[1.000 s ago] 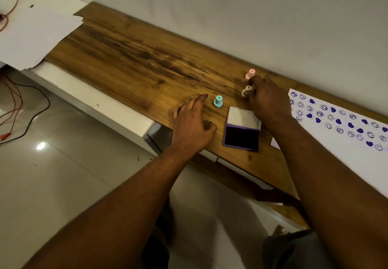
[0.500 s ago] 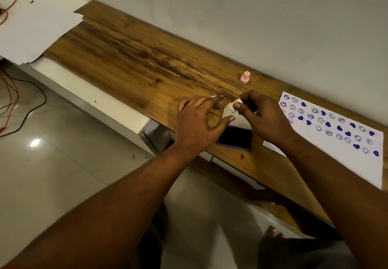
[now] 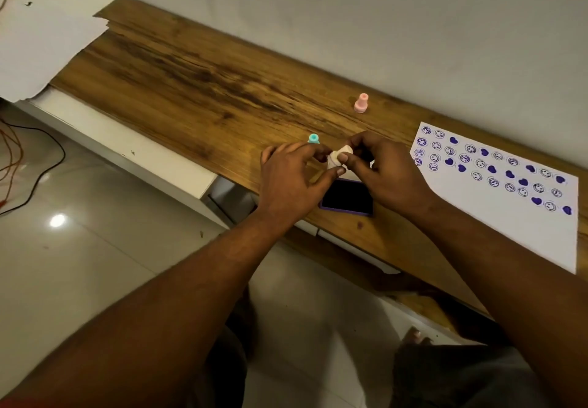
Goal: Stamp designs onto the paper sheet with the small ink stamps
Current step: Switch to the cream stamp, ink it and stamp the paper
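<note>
Both hands meet over the open purple ink pad (image 3: 346, 202) near the table's front edge. A small white stamp (image 3: 338, 158) is pinched between the fingertips of my left hand (image 3: 291, 181) and my right hand (image 3: 386, 173), just above the pad's raised lid. A teal stamp (image 3: 313, 138) stands behind my left fingers. A pink stamp (image 3: 361, 103) stands farther back near the wall. The white paper sheet (image 3: 509, 216) lies to the right, its upper part covered with purple smiley and heart prints.
The wooden table (image 3: 191, 83) runs along a white wall. A white sheet (image 3: 38, 41) overlaps its far left end. Cables (image 3: 28, 165) lie on the glossy floor at left. My knees and a foot show below the table edge.
My right hand carried the white stamp from near the pink stamp toward the ink pad. My left hand left the table and came in to grip the same stamp.
</note>
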Demonstrator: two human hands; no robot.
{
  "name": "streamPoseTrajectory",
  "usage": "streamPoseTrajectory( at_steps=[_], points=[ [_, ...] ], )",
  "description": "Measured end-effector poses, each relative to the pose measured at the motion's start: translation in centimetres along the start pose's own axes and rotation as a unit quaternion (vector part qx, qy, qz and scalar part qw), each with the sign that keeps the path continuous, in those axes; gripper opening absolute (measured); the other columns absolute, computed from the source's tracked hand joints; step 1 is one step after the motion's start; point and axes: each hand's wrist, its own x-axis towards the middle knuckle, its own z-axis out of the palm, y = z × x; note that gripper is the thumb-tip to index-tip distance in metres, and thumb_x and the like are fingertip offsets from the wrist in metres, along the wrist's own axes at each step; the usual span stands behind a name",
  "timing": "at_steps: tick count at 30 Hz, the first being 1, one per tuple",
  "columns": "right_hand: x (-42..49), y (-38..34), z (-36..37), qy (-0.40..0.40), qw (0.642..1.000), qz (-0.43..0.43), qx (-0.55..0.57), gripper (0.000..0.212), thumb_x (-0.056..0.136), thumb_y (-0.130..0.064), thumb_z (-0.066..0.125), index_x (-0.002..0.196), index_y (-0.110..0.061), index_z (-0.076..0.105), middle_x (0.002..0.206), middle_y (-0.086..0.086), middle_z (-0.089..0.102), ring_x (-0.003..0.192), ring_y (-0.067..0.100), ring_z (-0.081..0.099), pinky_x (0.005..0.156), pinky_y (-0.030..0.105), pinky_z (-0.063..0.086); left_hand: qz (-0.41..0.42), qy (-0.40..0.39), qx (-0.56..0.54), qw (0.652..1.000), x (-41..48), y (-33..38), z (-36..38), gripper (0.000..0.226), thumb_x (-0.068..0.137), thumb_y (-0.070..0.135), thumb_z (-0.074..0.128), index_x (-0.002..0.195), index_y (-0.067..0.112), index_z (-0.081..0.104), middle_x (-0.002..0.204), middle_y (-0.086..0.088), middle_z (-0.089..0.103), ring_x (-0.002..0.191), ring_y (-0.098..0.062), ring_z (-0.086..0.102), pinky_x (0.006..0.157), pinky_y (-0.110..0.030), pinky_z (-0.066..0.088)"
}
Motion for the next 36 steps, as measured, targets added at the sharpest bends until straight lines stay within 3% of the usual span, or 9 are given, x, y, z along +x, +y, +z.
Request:
streamPoseTrajectory(
  at_steps=[7,11,18,22,30,33,36],
  points=[
    [0.2,0.2,-0.5,-0.005,0.99,-0.061,-0.13,0.039,0.102,-0.054,0.05,0.107,-0.021,0.07,0.086,-0.004,0.069,0.078,0.012,0.062,0.065,0.033,0.05,0.027,0.005,0.026,0.999,-0.4,0.0,-0.4,0.037,0.092,0.058,0.072,0.114,0.029,0.077,0.107,0.014,0.076,0.11,-0.01,0.065,0.102,-0.037,0.03],
    [0.7,0.3,-0.2,-0.033,0.979,-0.089,-0.181,0.038,0.104,-0.052,0.047,0.101,-0.02,0.068,0.078,-0.006,0.062,0.07,0.013,0.059,0.058,0.027,0.04,0.034,-0.011,0.041,0.999,-0.6,-0.4,-0.6,0.034,0.092,0.057,0.074,0.114,0.031,0.078,0.106,0.014,0.076,0.111,-0.012,0.065,0.101,-0.039,0.031],
    [1.2,0.4,0.0,-0.088,0.967,-0.124,-0.206,0.034,0.104,-0.043,0.051,0.11,-0.014,0.067,0.095,0.003,0.069,0.08,0.017,0.058,0.068,0.033,0.046,0.024,-0.035,0.029,0.999,-0.6,-1.2,-0.8,0.037,0.091,0.053,0.075,0.119,0.029,0.078,0.118,0.011,0.076,0.117,-0.013,0.064,0.105,-0.046,0.035],
    [1.2,0.6,-0.1,-0.095,0.962,-0.139,-0.214,0.035,0.104,-0.044,0.049,0.117,-0.015,0.065,0.104,0.004,0.07,0.09,0.021,0.062,0.075,0.039,0.052,0.024,-0.033,0.022,0.999,-0.6,-1.5,-0.8,0.036,0.091,0.055,0.075,0.117,0.03,0.078,0.116,0.012,0.077,0.115,-0.012,0.064,0.102,-0.042,0.032],
    [0.8,1.3,0.5,-0.087,0.982,-0.116,-0.124,0.048,0.104,-0.059,0.035,0.093,-0.022,0.064,0.074,-0.008,0.062,0.067,0.009,0.057,0.057,0.028,0.04,0.031,-0.025,0.021,0.999,-0.7,-1.3,-0.8,0.039,0.092,0.058,0.071,0.118,0.03,0.077,0.115,0.012,0.077,0.113,-0.012,0.064,0.101,-0.039,0.03],
    [0.8,1.3,0.7,-0.077,0.984,-0.111,-0.115,0.037,0.107,-0.051,0.037,0.089,-0.026,0.059,0.069,-0.013,0.056,0.063,0.006,0.054,0.055,0.024,0.033,0.031,-0.025,0.03,0.999,-0.6,-1.2,-0.8,0.038,0.092,0.059,0.071,0.116,0.031,0.077,0.113,0.013,0.076,0.114,-0.012,0.063,0.102,-0.038,0.029],
    [1.0,1.5,0.6,-0.084,0.983,-0.103,-0.124,0.033,0.107,-0.046,0.041,0.096,-0.023,0.062,0.075,-0.009,0.06,0.067,0.007,0.055,0.057,0.027,0.036,0.024,-0.026,0.03,0.999,-0.5,-1.4,-0.8,0.037,0.091,0.06,0.072,0.118,0.034,0.077,0.113,0.014,0.076,0.115,-0.011,0.063,0.103,-0.038,0.029]
  ],
)
